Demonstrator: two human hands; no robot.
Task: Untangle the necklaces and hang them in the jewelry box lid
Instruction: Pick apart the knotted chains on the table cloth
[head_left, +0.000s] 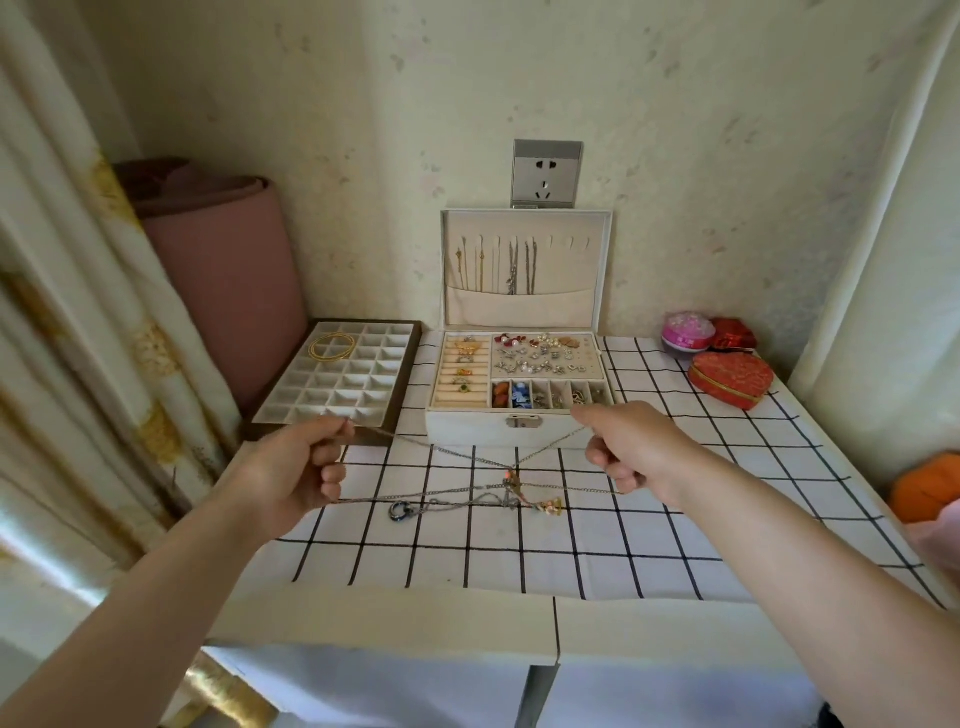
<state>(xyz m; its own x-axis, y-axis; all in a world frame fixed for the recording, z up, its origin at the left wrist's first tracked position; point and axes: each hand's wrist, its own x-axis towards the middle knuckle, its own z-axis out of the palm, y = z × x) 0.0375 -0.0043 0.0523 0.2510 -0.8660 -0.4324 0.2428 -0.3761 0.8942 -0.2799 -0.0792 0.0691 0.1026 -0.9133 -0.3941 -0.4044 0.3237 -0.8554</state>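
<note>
A knot of thin tangled necklaces hangs just above the checked tablecloth, with a dark ring pendant and a gold pendant lying on the cloth. My left hand pinches the chains on the left, and my right hand pinches them on the right, so the strands are stretched out between them. Behind stands the white jewelry box, its lid upright against the wall. Several chains hang from the lid's hooks into a pocket.
A divided tray with gold bangles sits left of the box. A red heart-shaped box and a round pink box lie at the back right. A pink roll stands at the far left, an orange object at the right edge.
</note>
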